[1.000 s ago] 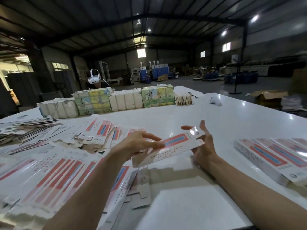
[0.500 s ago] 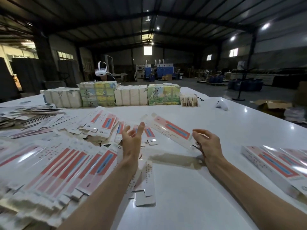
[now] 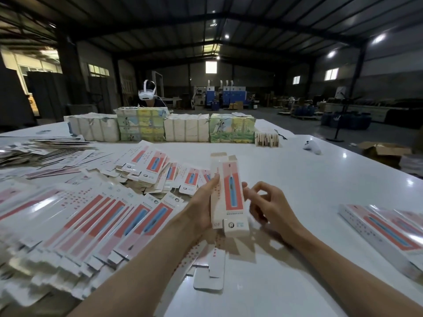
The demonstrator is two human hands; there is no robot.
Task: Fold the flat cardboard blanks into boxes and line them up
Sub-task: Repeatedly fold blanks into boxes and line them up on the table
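A long white box blank point(image 3: 229, 195) with a red and blue stripe stands upright above the white table point(image 3: 320, 186), partly opened into a tube, its top flaps standing up. My left hand point(image 3: 202, 202) grips its left side, fingers wrapped behind it. My right hand point(image 3: 266, 207) sits just right of the blank with fingers loosely curled; whether it touches the blank is unclear. A big spread of flat blanks point(image 3: 91, 216) covers the table's left. Folded boxes point(image 3: 386, 232) lie in a row at the right edge.
Wrapped bundles point(image 3: 160, 126) line the far side of the table, with a person in a white headset point(image 3: 147, 93) behind them. A white controller point(image 3: 311, 146) lies far right. Loose blanks point(image 3: 209, 266) lie under my wrists. A cardboard carton point(image 3: 384, 152) sits beyond the table.
The blank went from lying slanted in my right hand to standing upright in my left hand, partly opened. My left hand closed round it and my right hand let go.
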